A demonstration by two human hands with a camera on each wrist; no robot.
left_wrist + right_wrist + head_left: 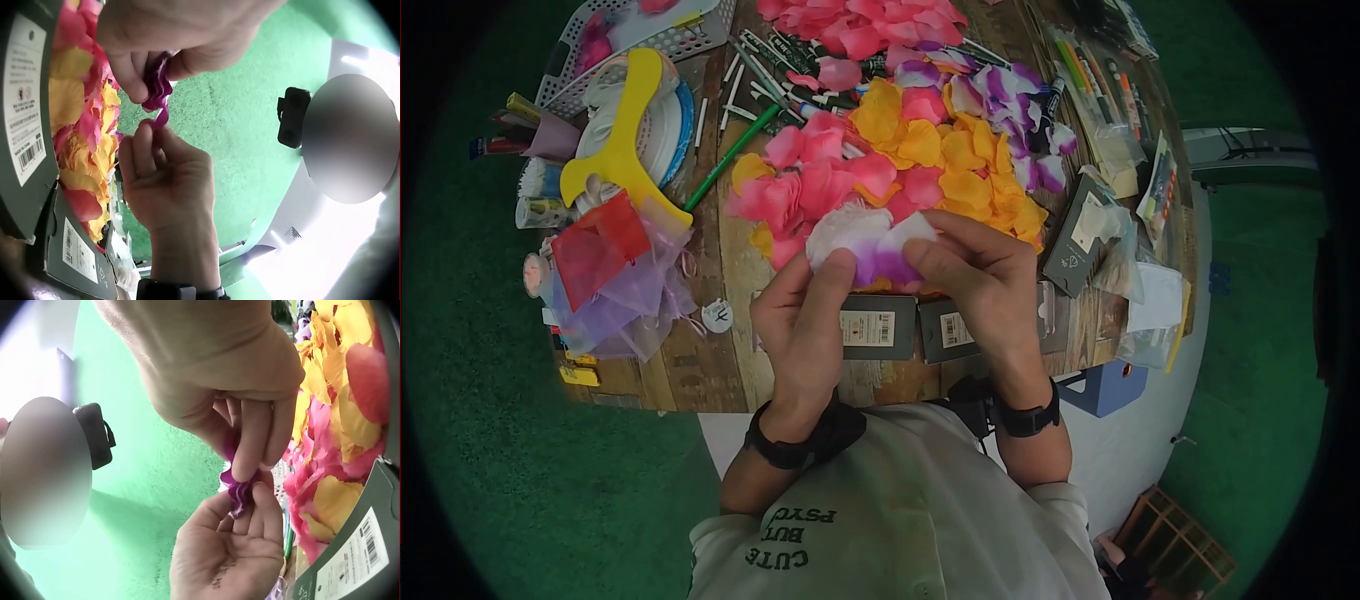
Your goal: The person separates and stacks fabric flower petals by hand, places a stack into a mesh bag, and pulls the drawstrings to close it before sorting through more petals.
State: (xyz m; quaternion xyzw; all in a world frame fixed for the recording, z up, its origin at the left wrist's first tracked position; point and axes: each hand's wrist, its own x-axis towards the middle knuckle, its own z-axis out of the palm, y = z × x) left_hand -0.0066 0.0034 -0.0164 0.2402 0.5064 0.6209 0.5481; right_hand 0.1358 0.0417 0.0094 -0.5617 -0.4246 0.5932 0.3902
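Petals (875, 254), white-and-purple and cloth-like, are pinched by our left hand (805, 310) and right hand (988, 280), before the pink-and-yellow cloth petal heap (920, 145). We seem to be separating them; next calls for a light pull. Flat dark-grey cardboard boxes (880, 330) (labelled) crowd the heap's near edge.

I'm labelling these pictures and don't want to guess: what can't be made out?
Head view: fine print on the box labels, too small.
Head view: far end of the pink petals, cut off by the top edge.
Head view: number of markers, partly covered by pink petals.
Right wrist view: layer count of the pinched purple petals, partly hidden by the right hand.
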